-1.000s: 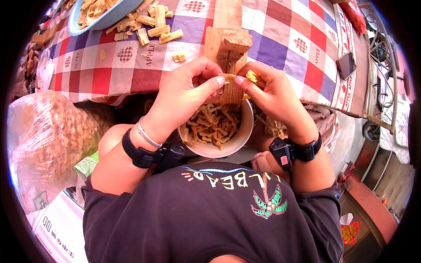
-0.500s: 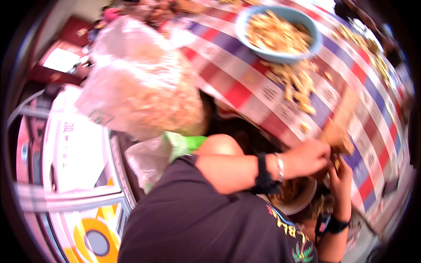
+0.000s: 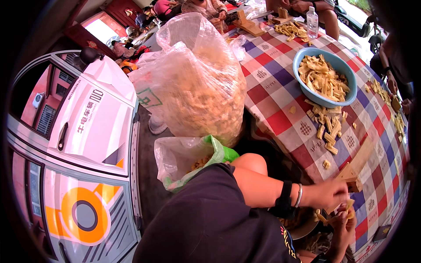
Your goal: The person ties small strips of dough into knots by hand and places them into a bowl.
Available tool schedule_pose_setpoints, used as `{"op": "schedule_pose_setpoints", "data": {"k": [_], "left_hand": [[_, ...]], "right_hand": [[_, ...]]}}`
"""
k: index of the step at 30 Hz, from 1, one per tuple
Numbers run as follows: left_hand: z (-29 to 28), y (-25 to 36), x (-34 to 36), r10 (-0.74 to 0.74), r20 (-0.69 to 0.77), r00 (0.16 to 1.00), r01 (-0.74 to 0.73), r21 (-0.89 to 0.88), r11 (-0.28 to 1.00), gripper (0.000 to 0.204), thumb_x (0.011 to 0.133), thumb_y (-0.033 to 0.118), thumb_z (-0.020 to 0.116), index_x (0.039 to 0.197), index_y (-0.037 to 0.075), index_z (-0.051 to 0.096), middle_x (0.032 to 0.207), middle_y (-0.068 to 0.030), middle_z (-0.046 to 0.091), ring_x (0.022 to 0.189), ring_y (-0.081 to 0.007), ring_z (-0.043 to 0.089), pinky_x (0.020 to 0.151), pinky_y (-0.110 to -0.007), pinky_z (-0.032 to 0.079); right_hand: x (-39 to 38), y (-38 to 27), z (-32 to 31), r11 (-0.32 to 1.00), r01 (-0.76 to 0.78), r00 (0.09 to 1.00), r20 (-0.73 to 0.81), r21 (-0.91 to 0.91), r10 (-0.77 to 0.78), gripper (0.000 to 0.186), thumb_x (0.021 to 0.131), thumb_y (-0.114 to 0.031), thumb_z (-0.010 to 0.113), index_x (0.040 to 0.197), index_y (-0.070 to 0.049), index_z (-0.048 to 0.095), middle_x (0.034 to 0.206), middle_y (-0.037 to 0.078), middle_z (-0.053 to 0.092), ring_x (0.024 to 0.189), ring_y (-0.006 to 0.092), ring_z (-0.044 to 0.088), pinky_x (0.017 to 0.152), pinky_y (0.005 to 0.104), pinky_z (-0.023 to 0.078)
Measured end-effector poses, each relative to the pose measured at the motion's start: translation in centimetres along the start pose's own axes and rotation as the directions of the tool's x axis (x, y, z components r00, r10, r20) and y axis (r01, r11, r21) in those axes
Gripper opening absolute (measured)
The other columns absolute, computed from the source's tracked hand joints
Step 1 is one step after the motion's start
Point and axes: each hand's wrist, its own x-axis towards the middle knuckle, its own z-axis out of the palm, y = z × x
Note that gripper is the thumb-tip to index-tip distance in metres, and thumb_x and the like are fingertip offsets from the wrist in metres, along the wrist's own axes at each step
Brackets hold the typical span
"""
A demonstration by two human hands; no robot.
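Right hand (image 3: pixel 343 225) was at the near table edge, thumb and fingers pinching a yellowish strip (image 3: pixel 349 207) that stuck up past the fingertips. Left hand (image 3: pixel 328 193) was just beside it, fingers curled and motion-blurred; couldn't tell if they gripped anything. Second piece (image 3: pixel 322 217) showed below the left hand, above the bowl; couldn't tell what carried it. Bowl (image 3: pixel 307 231) sat under the hands, partly hidden by the left forearm, brownish strips inside. Wooden stand (image 3: pixel 350 173) was right by the left fingers, its flat board running back across the checked tablecloth (image 3: pixel 280 127); contact with the hand not clear. Left wrist had a black strap (image 3: pixel 287 195) and a silver bracelet (image 3: pixel 299 195)

Further back on the cloth: blue basin (image 3: pixel 316 101) heaped with pale yellow strips, loose strips (image 3: pixel 332 127) spilled just in front of it. Clear bottle (image 3: pixel 312 23) stood near the far edge, phone (image 3: pixel 381 233) lay near the right-hand edge. Big clear bag (image 3: pixel 197 96), stuffed full, stood left of the table; smaller green-and-white bag (image 3: pixel 175 163) was open in front of it. White vehicle (image 3: pixel 94 127) with orange graphics filled the far left. Other people's hands (image 3: pixel 301 5) were at the far side of the table, well apart from the wearer's
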Motion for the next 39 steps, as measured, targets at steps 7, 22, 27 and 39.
{"op": "schedule_pose_setpoints", "data": {"k": [7, 22, 27, 39], "left_hand": [[-0.2, 1.7, -1.8, -0.2, 0.263, 0.944, 0.224, -0.066, 0.972, 0.027, 0.098, 0.026, 0.06, 0.1, -0.001, 0.06, 0.083, -0.0134, 0.067, 0.078, -0.0237, 0.066, 0.072, -0.037, 0.05], [-3.3, 0.8, 1.3, -0.387, 0.12, 0.914, 0.345, 0.268, 0.9, 0.021, 0.094, 0.023, 0.067, 0.097, 0.002, 0.065, 0.085, -0.0008, 0.063, 0.082, -0.0085, 0.055, 0.074, -0.026, 0.046], [-2.5, 0.0, 1.3, -0.415, 0.096, 0.905, 0.365, 0.327, 0.872, 0.021, 0.094, 0.023, 0.067, 0.096, 0.002, 0.064, 0.082, -0.0006, 0.063, 0.077, -0.0087, 0.054, 0.071, -0.026, 0.045], [-2.8, -0.5, 1.1, -0.43, 0.034, 0.902, 0.394, 0.34, 0.854, 0.026, 0.094, 0.02, 0.062, 0.109, -0.002, 0.064, 0.089, -0.005, 0.065, 0.078, -0.0139, 0.059, 0.069, -0.03, 0.048]], "right_hand": [[-0.3, -0.1, 0.1, 0.997, -0.011, 0.99, -0.139, 0.079, 0.022, 0.019, 0.103, -0.026, 0.056, 0.113, -0.01, 0.055, 0.089, -0.005, 0.052, 0.074, 0.0015, 0.052, 0.068, 0.0149, 0.047], [3.3, 1.0, 0.0, 0.936, -0.244, 0.961, -0.064, 0.256, 0.268, 0.019, 0.093, -0.022, 0.07, 0.101, -0.007, 0.062, 0.083, -0.002, 0.063, 0.062, 0.0012, 0.045, 0.055, 0.0166, 0.033], [3.3, 0.9, 0.3, 0.945, -0.235, 0.962, -0.082, 0.229, 0.259, 0.015, 0.093, -0.02, 0.069, 0.098, -0.007, 0.062, 0.082, -0.001, 0.063, 0.061, 0.0005, 0.043, 0.054, 0.0161, 0.032], [3.6, 1.7, 1.0, 0.973, -0.016, 0.983, -0.181, -0.23, -0.026, 0.012, 0.094, -0.013, 0.064, 0.101, -0.003, 0.062, 0.086, -0.001, 0.063, 0.079, 0.007, 0.057, 0.073, 0.0243, 0.047]]}}
